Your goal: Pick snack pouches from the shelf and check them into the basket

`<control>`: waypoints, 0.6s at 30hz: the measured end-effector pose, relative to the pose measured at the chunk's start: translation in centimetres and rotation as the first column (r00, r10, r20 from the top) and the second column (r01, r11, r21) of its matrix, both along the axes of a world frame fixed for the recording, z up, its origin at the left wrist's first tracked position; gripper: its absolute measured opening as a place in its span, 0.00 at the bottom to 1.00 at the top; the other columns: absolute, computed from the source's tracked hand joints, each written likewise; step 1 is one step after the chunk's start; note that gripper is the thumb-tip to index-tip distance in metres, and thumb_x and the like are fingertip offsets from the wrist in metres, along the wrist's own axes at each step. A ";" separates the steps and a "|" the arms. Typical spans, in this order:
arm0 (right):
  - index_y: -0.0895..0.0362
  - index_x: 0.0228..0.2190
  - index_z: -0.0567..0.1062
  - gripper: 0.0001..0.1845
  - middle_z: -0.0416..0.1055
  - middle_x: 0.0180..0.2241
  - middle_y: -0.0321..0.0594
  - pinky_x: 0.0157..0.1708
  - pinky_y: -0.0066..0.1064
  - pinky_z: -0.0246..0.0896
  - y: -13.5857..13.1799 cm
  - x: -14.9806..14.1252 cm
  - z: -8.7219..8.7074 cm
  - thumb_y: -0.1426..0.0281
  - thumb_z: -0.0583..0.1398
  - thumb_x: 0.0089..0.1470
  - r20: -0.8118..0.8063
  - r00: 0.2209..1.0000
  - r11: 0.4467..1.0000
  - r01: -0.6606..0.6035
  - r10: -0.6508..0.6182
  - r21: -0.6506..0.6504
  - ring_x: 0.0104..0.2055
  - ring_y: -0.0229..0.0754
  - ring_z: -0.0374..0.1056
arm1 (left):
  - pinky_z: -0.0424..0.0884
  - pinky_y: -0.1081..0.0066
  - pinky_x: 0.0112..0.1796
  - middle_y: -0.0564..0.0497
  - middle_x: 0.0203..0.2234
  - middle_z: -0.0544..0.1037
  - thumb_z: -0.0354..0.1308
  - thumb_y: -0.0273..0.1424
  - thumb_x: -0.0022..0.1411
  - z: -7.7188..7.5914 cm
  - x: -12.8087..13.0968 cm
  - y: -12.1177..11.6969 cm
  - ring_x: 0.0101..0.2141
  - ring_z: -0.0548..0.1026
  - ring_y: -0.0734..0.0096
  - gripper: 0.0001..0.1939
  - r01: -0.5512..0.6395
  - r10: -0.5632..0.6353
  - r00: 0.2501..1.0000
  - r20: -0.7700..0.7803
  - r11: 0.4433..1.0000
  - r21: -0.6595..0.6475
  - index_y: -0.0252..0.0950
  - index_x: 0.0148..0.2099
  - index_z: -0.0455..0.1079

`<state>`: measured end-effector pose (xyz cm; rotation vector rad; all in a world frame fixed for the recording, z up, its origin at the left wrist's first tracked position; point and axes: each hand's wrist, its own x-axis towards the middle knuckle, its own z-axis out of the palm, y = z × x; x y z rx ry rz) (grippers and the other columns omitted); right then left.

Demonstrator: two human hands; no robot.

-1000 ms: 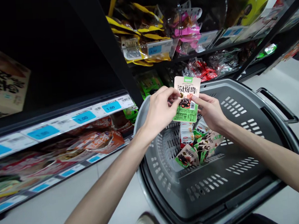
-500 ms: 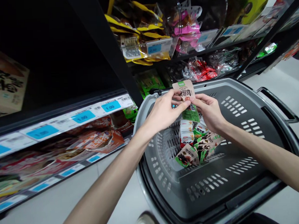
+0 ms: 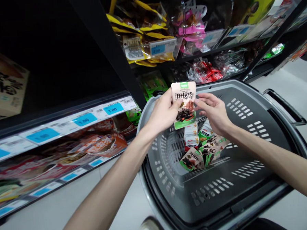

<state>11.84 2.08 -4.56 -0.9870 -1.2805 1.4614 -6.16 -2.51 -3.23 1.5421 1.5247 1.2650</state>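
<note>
My left hand (image 3: 163,111) pinches a small pink-and-green snack packet (image 3: 186,118) by its left edge, thumb across the front. The packet is upright, its printed front turned toward me, above the far side of a grey shopping basket (image 3: 211,184). Beside the packet's right edge is my right hand (image 3: 213,112), fingers slightly apart and holding nothing; whether a fingertip touches the edge I cannot tell. Several similar snack packets (image 3: 193,160) lie in the basket below, next to white-and-red packets (image 3: 191,140).
A dark shelf with price labels (image 3: 85,119) runs along the left, bagged snacks (image 3: 103,145) beneath it. Beyond the basket, shelves hold yellow-edged packets (image 3: 149,27), pink packets (image 3: 191,30) and red packets (image 3: 209,72). The basket's handle (image 3: 284,106) sticks out at right.
The packet has shifted left and turned its front squarely toward me. Both hands gripped it before; now my left hand has it and the right fingers have loosened.
</note>
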 end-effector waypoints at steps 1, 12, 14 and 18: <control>0.53 0.38 0.80 0.21 0.78 0.35 0.35 0.28 0.30 0.63 0.1 0.0 0.0 0.60 0.75 0.43 0.017 1.000 1.000 0.007 -0.006 -0.010 0.31 0.36 0.71 | 0.76 0.58 0.52 0.44 0.53 0.80 0.56 0.26 0.66 0.0 0.1 0.0 0.50 0.79 0.59 0.19 0.019 -0.018 0.996 0.090 1.000 -0.016 0.35 0.58 0.69; 0.53 0.27 0.82 0.16 0.79 0.31 0.37 0.34 0.35 0.66 -0.6 -0.4 0.1 0.54 0.73 0.46 0.038 0.989 0.990 -0.140 0.141 -0.021 0.31 0.38 0.69 | 0.80 0.64 0.43 0.45 0.48 0.83 0.52 0.25 0.70 1.4 0.5 -0.5 0.45 0.82 0.64 0.14 0.132 -0.018 0.861 0.508 0.973 -0.189 0.36 0.55 0.70; 0.53 0.27 0.82 0.16 0.78 0.30 0.37 0.33 0.35 0.65 -0.6 -0.3 0.1 0.54 0.73 0.46 0.040 0.990 0.990 -0.137 0.138 -0.010 0.31 0.38 0.68 | 0.80 0.65 0.43 0.46 0.48 0.83 0.52 0.24 0.70 1.4 0.5 -0.4 0.45 0.81 0.65 0.14 0.125 -0.015 0.860 0.509 0.975 -0.184 0.36 0.55 0.70; 0.53 0.27 0.83 0.16 0.77 0.29 0.36 0.31 0.34 0.61 -0.5 -0.3 0.0 0.54 0.73 0.46 0.051 0.990 0.992 -0.130 0.130 -0.002 0.29 0.37 0.66 | 0.80 0.64 0.44 0.46 0.47 0.83 0.53 0.24 0.69 1.4 0.6 -0.5 0.45 0.81 0.64 0.14 0.118 -0.018 0.866 0.500 0.978 -0.169 0.36 0.55 0.70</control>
